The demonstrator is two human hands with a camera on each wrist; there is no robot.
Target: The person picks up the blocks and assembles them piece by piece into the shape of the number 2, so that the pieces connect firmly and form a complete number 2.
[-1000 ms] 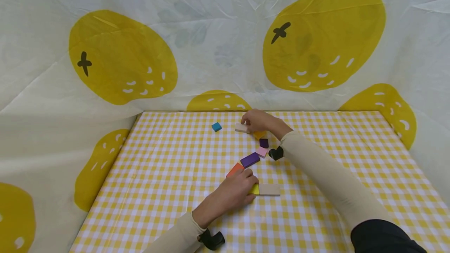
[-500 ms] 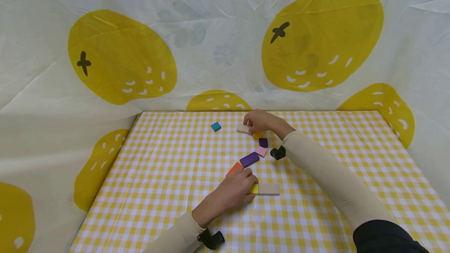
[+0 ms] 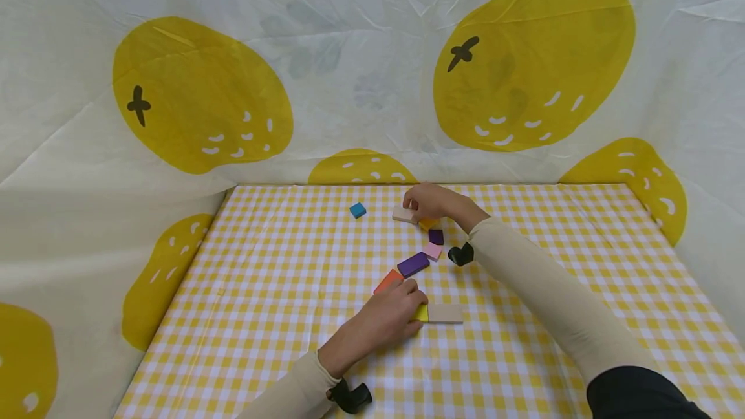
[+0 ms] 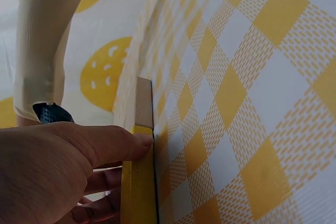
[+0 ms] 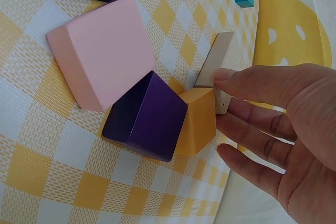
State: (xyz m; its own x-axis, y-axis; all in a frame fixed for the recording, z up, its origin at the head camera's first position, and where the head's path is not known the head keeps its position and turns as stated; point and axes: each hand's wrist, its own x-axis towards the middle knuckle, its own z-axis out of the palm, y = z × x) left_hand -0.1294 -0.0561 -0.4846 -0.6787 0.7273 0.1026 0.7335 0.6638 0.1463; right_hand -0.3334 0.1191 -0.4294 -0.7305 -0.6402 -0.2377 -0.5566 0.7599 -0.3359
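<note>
In the head view my left hand (image 3: 387, 314) pinches a yellow block (image 4: 137, 182) lying on the cloth. A plain wooden block (image 3: 445, 313) butts against its right end. At the far side my right hand (image 3: 433, 201) grips another plain wooden block (image 5: 220, 56) between thumb and fingers. That block touches an orange-yellow block (image 5: 197, 121), partly hidden behind a dark purple block (image 5: 147, 119). A pink block (image 5: 102, 51) meets the dark purple one. From there a long purple block (image 3: 414, 264) and an orange-red block (image 3: 388, 280) lead down to my left hand in a curved row.
A blue block (image 3: 357, 210) lies alone at the back, left of the right hand. The table wears a yellow-and-white checked cloth (image 3: 262, 315). Behind it hangs a white sheet (image 3: 361, 70) printed with large yellow fruit.
My right hand has shifted slightly to the right with the plain wooden block, toward the orange-yellow block, then stayed there. The left hand has kept its place on the yellow block.
</note>
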